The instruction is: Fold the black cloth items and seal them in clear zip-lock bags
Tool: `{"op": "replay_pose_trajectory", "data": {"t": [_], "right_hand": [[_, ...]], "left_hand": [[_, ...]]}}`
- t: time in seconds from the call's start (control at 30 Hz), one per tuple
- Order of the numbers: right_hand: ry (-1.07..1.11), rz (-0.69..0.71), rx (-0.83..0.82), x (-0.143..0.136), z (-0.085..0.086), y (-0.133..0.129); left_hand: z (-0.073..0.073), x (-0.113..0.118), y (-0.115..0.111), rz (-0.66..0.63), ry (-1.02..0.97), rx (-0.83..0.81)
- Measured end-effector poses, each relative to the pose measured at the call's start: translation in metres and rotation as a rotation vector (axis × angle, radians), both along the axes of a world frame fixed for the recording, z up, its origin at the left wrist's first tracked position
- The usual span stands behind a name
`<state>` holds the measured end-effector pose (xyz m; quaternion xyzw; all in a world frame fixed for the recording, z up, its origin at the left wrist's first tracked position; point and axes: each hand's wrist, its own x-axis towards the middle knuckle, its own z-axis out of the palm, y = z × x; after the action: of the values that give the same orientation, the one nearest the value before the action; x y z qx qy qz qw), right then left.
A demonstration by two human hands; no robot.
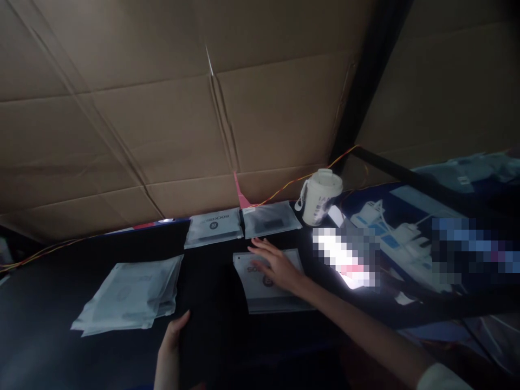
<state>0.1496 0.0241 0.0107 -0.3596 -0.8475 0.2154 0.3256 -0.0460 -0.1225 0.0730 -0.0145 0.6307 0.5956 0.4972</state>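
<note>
My right hand [278, 266] is over a frosted zip bag [268, 298] with dark printing, its fingers stretched out and apart. Whether the fingertips touch the bag I cannot tell. Low in the view, my left hand [173, 336] shows mainly its thumb, lying along the edge of something black that blends into the dark surface; its other fingers are mostly hidden. Left of that hand lies a small stack of frosted zip bags [125, 298]. Two more bags lie at the back: one printed bag [213, 227] and, beside it, another bag [271, 219] with a dark patch inside.
A white lidded cup [323, 197] with a strap stands at the back right. A bright, pixelated screen [345, 260] sits in front of it. Behind the black table [36, 303] rises a cardboard wall [162, 135]; a red-yellow wire [284, 187] runs along it. White-blue packaging [390, 233] lies right.
</note>
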Motion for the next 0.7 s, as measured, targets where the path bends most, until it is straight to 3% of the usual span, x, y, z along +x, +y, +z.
{"op": "replay_pose_trajectory", "data": {"t": [0.13, 0.27, 0.43, 0.6, 0.7], "right_hand": [[-0.203, -0.209, 0.045, 0.023, -0.008, -0.009], [-0.367, -0.219, 0.033, 0.035, -0.023, -0.018], [-0.38, -0.191, 0.0, 0.036, -0.029, -0.018], [-0.085, -0.228, -0.042, 0.037, -0.016, -0.017], [0.315, -0.301, -0.28, 0.034, 0.004, -0.021]], "left_hand": [[0.008, 0.005, 0.005, -0.01, -0.127, -0.05], [0.012, 0.01, 0.011, -0.024, -0.097, -0.078], [0.011, 0.02, 0.02, 0.009, -0.049, -0.06], [0.017, 0.039, 0.039, -0.082, -0.18, 0.046], [0.02, 0.052, 0.052, -0.171, -0.279, 0.139]]}}
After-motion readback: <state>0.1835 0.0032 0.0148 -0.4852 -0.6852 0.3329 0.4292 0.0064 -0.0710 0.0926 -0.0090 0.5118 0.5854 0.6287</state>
